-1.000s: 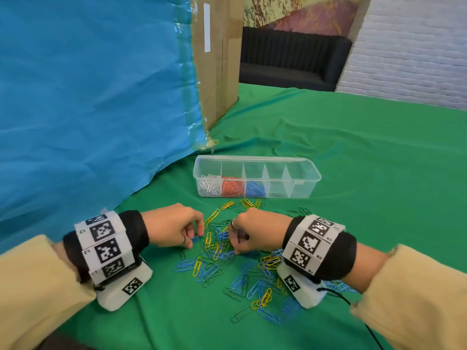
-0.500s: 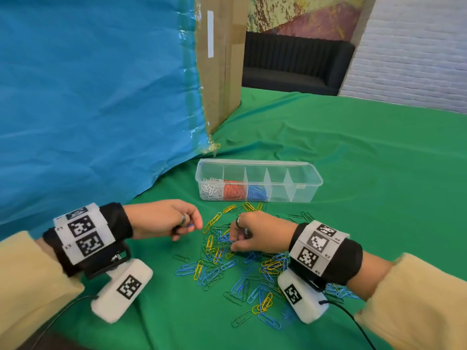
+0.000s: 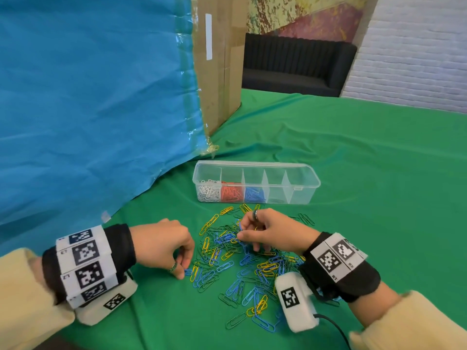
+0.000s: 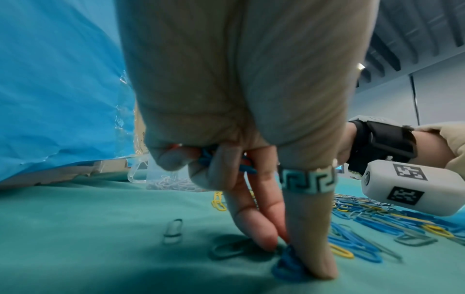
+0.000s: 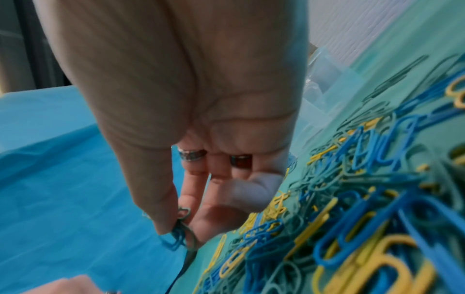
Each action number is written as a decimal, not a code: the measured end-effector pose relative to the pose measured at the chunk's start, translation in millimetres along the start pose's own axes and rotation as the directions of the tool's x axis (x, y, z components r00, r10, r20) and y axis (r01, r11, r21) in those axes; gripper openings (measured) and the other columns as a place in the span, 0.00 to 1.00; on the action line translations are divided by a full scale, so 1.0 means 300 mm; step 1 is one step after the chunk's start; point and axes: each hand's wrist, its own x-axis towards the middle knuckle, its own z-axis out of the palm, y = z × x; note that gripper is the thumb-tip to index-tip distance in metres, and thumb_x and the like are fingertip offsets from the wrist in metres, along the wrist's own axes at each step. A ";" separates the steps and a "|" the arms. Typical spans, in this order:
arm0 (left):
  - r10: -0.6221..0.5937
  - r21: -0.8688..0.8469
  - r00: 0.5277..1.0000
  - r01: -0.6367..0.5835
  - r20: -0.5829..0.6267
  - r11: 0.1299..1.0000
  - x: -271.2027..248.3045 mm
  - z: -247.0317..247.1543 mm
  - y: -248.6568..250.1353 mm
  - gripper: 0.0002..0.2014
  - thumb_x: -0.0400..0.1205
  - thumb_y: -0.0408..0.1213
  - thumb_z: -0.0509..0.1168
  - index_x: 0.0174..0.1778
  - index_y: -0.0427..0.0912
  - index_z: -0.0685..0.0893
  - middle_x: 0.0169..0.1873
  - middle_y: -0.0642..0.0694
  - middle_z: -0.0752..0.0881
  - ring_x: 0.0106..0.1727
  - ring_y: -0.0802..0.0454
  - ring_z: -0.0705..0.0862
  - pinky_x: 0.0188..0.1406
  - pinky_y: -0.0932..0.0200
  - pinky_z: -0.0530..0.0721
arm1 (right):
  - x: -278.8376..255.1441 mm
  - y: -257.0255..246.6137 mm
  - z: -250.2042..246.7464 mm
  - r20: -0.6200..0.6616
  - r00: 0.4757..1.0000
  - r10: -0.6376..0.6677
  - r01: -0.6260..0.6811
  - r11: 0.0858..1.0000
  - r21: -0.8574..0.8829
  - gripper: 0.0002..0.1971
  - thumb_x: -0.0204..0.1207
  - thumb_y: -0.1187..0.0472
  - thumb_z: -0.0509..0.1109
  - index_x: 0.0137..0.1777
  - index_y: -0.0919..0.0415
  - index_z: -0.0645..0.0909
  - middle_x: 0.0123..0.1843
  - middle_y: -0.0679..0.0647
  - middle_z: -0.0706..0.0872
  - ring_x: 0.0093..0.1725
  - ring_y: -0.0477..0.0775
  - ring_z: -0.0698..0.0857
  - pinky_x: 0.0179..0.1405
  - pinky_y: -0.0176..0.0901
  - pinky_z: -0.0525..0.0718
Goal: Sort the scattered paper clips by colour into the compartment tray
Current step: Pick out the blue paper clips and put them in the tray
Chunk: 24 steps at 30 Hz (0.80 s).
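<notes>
Our left hand (image 3: 164,245), lifted half a second ago, now presses and pinches a blue clip (image 4: 289,266) at the pile's left edge; our right hand (image 3: 273,232) pinches blue clips (image 5: 180,234) mid-pile, below the compartment tray (image 3: 307,184), suggesting blue collection continues.

Right hand: the right hand (image 5: 191,95) fills the upper middle of the view, palm side to the camera, fingers pointing down.
Rings: two metal rings (image 5: 192,155) sit on adjacent fingers.
Grip: thumb and fingertips (image 5: 201,224) pinch a small bunch of blue plastic-coated wire paper clips (image 5: 180,234).
Pile: a dense heap of blue, yellow and green plastic-coated paper clips (image 5: 352,208) lies on the green cloth (image 5: 435,39) to the right, blurred close to the lens.
Tray: part of a clear plastic compartment tray (image 5: 324,79) shows beyond the heap; its contents are unclear.
Backdrop: a crinkled blue sheet (image 5: 62,169) covers the left.
</notes>
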 end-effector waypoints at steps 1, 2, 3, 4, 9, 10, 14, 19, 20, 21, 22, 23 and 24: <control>0.008 0.001 1.000 -0.008 -0.001 1.000 -0.002 0.002 0.002 0.09 0.72 0.47 0.74 0.42 0.47 0.86 0.33 0.58 0.86 0.31 0.71 0.77 0.37 0.81 0.66 | 0.000 0.007 0.005 -0.002 1.000 -0.001 0.001 0.999 0.042 0.08 0.78 0.61 0.69 0.39 0.54 0.74 0.28 0.44 0.81 0.26 0.42 0.79 0.23 0.32 0.76; 0.017 0.003 1.000 -0.017 -0.004 1.000 -0.004 0.003 0.003 0.09 0.73 0.46 0.73 0.42 0.47 0.86 0.32 0.59 0.84 0.31 0.72 0.77 0.36 0.81 0.65 | 0.000 0.015 0.009 -0.002 1.000 -0.002 0.002 0.996 0.088 0.08 0.78 0.61 0.69 0.40 0.55 0.74 0.27 0.44 0.82 0.25 0.41 0.79 0.23 0.32 0.75; 0.023 0.006 1.000 -0.023 -0.005 1.000 -0.005 0.003 0.005 0.08 0.73 0.46 0.73 0.42 0.46 0.86 0.29 0.60 0.82 0.30 0.71 0.76 0.36 0.81 0.66 | 0.001 0.025 0.016 -0.001 1.000 -0.001 0.001 0.990 0.142 0.07 0.78 0.62 0.69 0.40 0.55 0.74 0.28 0.44 0.82 0.25 0.41 0.79 0.23 0.32 0.75; 0.032 0.013 0.999 -0.032 -0.008 0.999 -0.006 0.004 0.006 0.07 0.74 0.44 0.72 0.42 0.46 0.85 0.28 0.61 0.80 0.30 0.70 0.75 0.35 0.80 0.66 | 0.001 0.034 0.021 0.001 1.000 0.002 -0.002 0.979 0.204 0.07 0.78 0.62 0.69 0.40 0.56 0.74 0.29 0.45 0.83 0.25 0.41 0.79 0.22 0.32 0.75; 0.082 -0.151 0.995 -0.073 0.051 0.986 -0.010 0.017 0.002 0.10 0.76 0.32 0.67 0.51 0.48 0.78 0.32 0.58 0.82 0.32 0.70 0.78 0.37 0.76 0.70 | -0.001 0.060 0.032 -0.002 1.000 0.000 0.001 0.910 0.414 0.07 0.78 0.67 0.69 0.40 0.59 0.73 0.29 0.48 0.84 0.24 0.43 0.80 0.20 0.31 0.75; 0.083 -0.216 0.995 -0.068 0.059 0.974 -0.009 0.017 -0.006 0.11 0.78 0.32 0.66 0.54 0.49 0.77 0.34 0.58 0.81 0.31 0.68 0.77 0.37 0.75 0.71 | -0.003 0.062 0.030 -0.004 1.000 -0.003 0.005 0.903 0.430 0.07 0.77 0.67 0.68 0.40 0.59 0.73 0.28 0.47 0.84 0.24 0.43 0.80 0.20 0.31 0.75; -0.016 -0.778 0.998 -0.037 -0.061 0.627 0.009 -0.026 -0.007 0.05 0.77 0.35 0.64 0.48 0.43 0.81 0.31 0.57 0.75 0.29 0.63 0.70 0.31 0.70 0.72 | -0.006 0.068 0.027 -0.019 1.000 -0.019 0.026 0.870 0.493 0.08 0.78 0.68 0.67 0.40 0.59 0.72 0.27 0.46 0.84 0.27 0.44 0.82 0.21 0.32 0.76; 0.050 -0.919 0.997 0.066 0.051 -0.388 0.096 -0.084 0.032 0.08 0.62 0.27 0.70 0.28 0.39 0.77 0.27 0.47 0.69 0.23 0.54 0.70 0.17 0.63 0.72 | -0.009 0.066 0.025 -0.007 0.999 -0.041 0.037 0.812 0.582 0.09 0.80 0.70 0.63 0.42 0.59 0.68 0.35 0.55 0.87 0.31 0.50 0.85 0.21 0.33 0.78; 0.054 -0.896 0.997 0.067 0.048 -0.438 0.123 -0.082 0.039 0.08 0.62 0.27 0.69 0.26 0.39 0.76 0.27 0.46 0.69 0.22 0.54 0.70 0.16 0.63 0.71 | -0.011 0.065 0.025 -0.008 0.999 -0.038 0.036 0.807 0.589 0.09 0.80 0.70 0.63 0.42 0.59 0.67 0.34 0.55 0.87 0.29 0.50 0.84 0.20 0.33 0.77; 0.035 -0.883 0.998 0.064 0.053 -0.464 0.146 -0.081 0.054 0.07 0.65 0.29 0.65 0.24 0.40 0.74 0.26 0.46 0.69 0.21 0.54 0.69 0.15 0.64 0.69 | -0.011 0.065 0.025 -0.011 0.999 -0.036 0.036 0.806 0.591 0.09 0.80 0.70 0.63 0.43 0.59 0.66 0.32 0.54 0.86 0.28 0.49 0.84 0.20 0.33 0.77; -0.007 -0.884 0.998 0.056 0.067 -0.465 0.165 -0.080 0.070 0.07 0.68 0.30 0.58 0.23 0.40 0.72 0.25 0.47 0.68 0.19 0.55 0.68 0.13 0.66 0.66 | -0.012 0.065 0.024 -0.013 0.999 -0.035 0.036 0.808 0.588 0.09 0.80 0.70 0.63 0.43 0.59 0.67 0.31 0.54 0.86 0.26 0.49 0.83 0.20 0.33 0.77; -0.039 -0.889 0.995 0.059 0.086 -0.455 0.179 -0.082 0.091 0.09 0.71 0.30 0.53 0.24 0.41 0.71 0.23 0.48 0.66 0.18 0.56 0.66 0.13 0.67 0.63 | -0.012 0.066 0.024 -0.015 0.999 -0.036 0.038 0.812 0.582 0.09 0.80 0.70 0.63 0.43 0.59 0.67 0.30 0.53 0.85 0.26 0.49 0.82 0.20 0.33 0.77; -0.073 -0.909 0.993 0.052 0.090 -0.412 0.188 -0.084 0.110 0.10 0.73 0.31 0.50 0.26 0.41 0.70 0.22 0.49 0.64 0.16 0.57 0.63 0.13 0.68 0.59 | -0.012 0.067 0.025 -0.019 0.999 -0.035 0.039 0.818 0.574 0.09 0.80 0.70 0.63 0.43 0.59 0.67 0.29 0.52 0.84 0.25 0.48 0.81 0.20 0.33 0.77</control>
